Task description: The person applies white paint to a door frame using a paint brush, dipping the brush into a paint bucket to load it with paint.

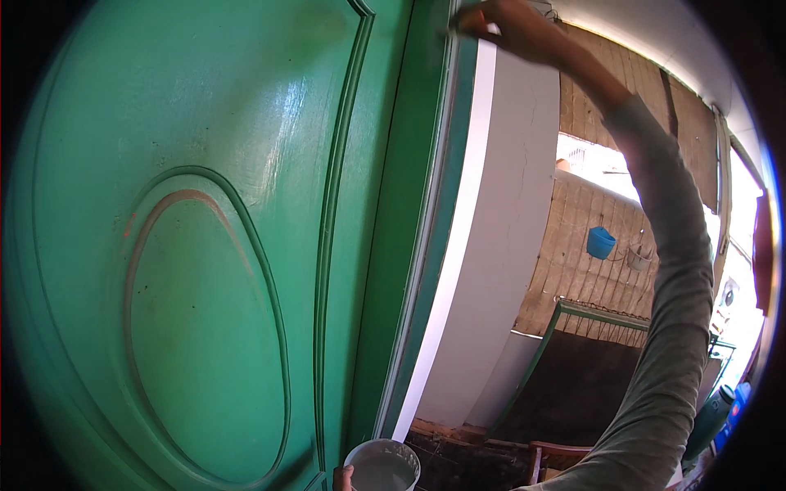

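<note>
A green panelled door (221, 262) with an oval moulding fills the left side. My right arm, in a grey-green sleeve, reaches up across the right of the view. At the top, my right hand (509, 29) is closed beside the upper green door frame (427, 49); motion blurs it, and what its fingers hold cannot be made out. Low in the middle, a round whitish tub (416, 468) contains greyish liquid. Part of my left hand (344, 478) grips the tub's left rim, its other fingers out of sight.
A pale wall (516, 164) adjoins the white-edged frame. Beyond are a woven screen (565, 221), a hanging blue pot (601, 243), a dark green-framed panel (573, 385) and a wooden chair (537, 460). A dark green barrel (711, 419) stands at the far right.
</note>
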Motion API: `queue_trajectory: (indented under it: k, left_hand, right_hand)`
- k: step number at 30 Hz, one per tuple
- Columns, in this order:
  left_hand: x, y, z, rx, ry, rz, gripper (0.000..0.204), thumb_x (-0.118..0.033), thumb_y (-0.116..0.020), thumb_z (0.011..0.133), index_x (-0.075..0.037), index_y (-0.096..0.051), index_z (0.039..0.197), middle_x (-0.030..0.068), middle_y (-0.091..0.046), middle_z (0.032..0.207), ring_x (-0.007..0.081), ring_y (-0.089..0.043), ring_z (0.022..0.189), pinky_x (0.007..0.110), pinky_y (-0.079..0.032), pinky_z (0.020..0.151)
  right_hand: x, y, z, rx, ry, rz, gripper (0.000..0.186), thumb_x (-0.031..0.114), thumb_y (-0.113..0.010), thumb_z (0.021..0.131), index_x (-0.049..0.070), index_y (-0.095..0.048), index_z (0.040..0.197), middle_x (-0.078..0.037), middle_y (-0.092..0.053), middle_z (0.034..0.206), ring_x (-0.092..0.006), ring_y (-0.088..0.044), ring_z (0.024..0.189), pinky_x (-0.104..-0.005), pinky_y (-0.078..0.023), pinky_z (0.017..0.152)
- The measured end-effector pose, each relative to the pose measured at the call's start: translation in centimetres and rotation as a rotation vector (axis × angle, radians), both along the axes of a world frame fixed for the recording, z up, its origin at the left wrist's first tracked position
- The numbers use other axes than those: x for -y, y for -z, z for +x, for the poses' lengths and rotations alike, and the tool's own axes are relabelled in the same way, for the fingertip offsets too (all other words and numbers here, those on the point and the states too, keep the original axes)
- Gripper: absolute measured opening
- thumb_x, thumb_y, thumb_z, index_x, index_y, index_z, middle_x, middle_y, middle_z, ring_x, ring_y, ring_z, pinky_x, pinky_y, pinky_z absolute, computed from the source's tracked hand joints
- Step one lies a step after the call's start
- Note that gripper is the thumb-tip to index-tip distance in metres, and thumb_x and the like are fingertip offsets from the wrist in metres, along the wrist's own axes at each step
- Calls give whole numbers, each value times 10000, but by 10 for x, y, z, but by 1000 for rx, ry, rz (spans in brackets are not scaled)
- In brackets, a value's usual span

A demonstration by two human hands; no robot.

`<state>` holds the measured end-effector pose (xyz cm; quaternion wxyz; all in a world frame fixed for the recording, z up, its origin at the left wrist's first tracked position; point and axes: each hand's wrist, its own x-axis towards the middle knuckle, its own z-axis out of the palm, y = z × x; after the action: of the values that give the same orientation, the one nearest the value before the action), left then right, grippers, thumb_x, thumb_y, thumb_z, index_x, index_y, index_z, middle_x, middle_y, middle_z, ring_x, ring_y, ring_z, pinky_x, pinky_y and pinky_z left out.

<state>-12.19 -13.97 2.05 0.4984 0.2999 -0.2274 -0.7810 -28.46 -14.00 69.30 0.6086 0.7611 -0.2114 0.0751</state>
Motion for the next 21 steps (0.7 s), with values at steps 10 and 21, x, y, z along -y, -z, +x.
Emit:
queue_trajectory:
  k: [10, 21]
  left_hand:
    - [-3, 1, -10, -35, 33, -4, 537, -489, -518, 866, -118, -492, 1255, 103, -566, 1221, 279, -586, 1072, 446, -540, 786]
    - [-4, -1, -5, -70, -7, 13, 516, -473, -522, 873, -118, -499, 1246, 102, -564, 1222, 276, -581, 1076, 435, -536, 795]
  right_hand:
    - [-10, -36, 0, 467, -127, 223, 142, 149, -595, 900, 20, -651, 878, -78, -668, 780, -162, -639, 722, -327, -531, 686]
    - [-19, 18, 26, 6, 313, 140, 245, 235, -589, 916, 2, -632, 852, -106, -630, 726, -208, -583, 639, -376, -469, 623]
